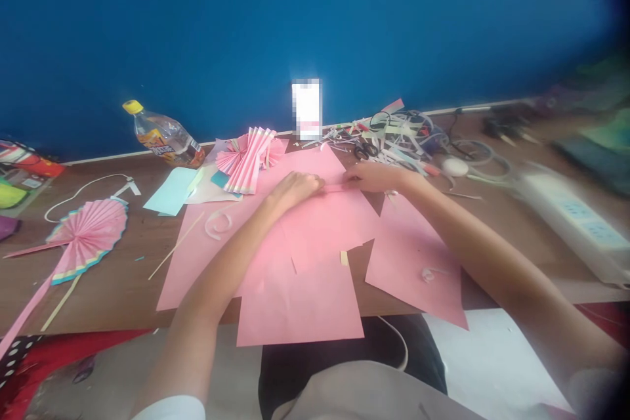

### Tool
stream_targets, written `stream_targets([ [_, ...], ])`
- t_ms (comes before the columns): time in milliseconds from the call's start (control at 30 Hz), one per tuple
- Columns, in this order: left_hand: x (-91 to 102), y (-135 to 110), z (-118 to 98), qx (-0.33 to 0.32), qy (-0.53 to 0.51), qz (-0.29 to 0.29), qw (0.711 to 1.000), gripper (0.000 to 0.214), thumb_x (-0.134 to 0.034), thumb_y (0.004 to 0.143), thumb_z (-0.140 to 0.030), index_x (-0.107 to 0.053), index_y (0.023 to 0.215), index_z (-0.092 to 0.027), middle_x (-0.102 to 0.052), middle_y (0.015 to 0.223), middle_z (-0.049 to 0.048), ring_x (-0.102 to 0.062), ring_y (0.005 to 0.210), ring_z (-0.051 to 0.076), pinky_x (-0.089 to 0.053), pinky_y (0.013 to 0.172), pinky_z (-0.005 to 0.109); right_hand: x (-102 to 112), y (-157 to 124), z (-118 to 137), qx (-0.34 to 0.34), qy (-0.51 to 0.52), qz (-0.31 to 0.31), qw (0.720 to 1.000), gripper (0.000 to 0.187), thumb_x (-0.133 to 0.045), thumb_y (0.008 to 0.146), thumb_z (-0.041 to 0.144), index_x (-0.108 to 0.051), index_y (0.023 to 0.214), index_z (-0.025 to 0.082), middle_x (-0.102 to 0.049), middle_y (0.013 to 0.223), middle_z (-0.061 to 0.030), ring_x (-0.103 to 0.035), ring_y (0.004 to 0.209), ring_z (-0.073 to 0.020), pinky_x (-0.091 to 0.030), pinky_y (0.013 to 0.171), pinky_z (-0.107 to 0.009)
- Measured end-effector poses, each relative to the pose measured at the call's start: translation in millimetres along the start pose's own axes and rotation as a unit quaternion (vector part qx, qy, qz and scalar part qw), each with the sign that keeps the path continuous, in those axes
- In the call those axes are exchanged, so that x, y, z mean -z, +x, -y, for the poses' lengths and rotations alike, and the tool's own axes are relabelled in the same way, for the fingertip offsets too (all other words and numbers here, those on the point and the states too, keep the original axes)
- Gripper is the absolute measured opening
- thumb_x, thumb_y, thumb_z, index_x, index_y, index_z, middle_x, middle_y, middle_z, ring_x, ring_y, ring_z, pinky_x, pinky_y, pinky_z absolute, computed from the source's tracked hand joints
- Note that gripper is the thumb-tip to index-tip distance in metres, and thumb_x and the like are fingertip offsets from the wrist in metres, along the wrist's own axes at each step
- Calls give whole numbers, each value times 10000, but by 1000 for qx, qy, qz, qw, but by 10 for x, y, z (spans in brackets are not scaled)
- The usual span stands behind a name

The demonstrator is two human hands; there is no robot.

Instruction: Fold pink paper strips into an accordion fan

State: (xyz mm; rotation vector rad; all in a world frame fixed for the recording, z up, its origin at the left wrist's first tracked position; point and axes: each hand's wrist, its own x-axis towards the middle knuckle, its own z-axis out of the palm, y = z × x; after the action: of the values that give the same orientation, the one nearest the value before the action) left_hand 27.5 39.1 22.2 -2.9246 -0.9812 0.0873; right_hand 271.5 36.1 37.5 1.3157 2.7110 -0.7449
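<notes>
Both my hands are over the far part of several overlapping pink paper sheets (300,312) on the table. My left hand (298,187) is closed, with its fingertips around one end of a narrow pink paper strip (339,188). Across from it, my right hand (374,176) pinches the strip's other end. Against the pink sheets below, the strip's edges are hard to make out. A pleated pink paper piece (249,161) lies beyond my left hand. Close behind my right hand are black-handled scissors (365,149) and a heap of paper scraps (398,138).
A lit phone (307,110) leans on the blue wall. To the left are a tilted plastic bottle (165,138), light blue paper (170,191) and a pink paper fan (91,233). A white power strip (575,216) lies at the right. Pink sheets overhang the table's front edge.
</notes>
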Motion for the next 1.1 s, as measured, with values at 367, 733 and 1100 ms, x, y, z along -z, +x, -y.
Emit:
stream_targets([
  [367,-44,-31,195,60,-38,28,997,555,-298,948,-580,-716,852,-229,-735,885,76,-659,767,203,-350,629,278,-52,25,-191,-55,27,-8,998,434,-510,816,559,-515,595,186,-456,550,-10,-376,544,-132,-229,548,-314],
  [733,-112,-54,228,72,-42,8,997,675,-165,978,-535,-702,758,-191,-735,863,101,-664,775,209,-358,644,285,32,-39,-107,-51,40,26,998,355,-491,837,471,-488,627,185,-476,606,-14,-402,573,-137,-251,567,-315],
  [1100,-153,-78,281,79,-75,-37,993,546,-270,961,-526,-641,712,-214,-695,731,68,-611,671,193,-262,566,299,36,-65,-241,-67,62,33,995,384,-512,821,531,-505,635,195,-466,592,-6,-400,566,-138,-250,566,-309],
])
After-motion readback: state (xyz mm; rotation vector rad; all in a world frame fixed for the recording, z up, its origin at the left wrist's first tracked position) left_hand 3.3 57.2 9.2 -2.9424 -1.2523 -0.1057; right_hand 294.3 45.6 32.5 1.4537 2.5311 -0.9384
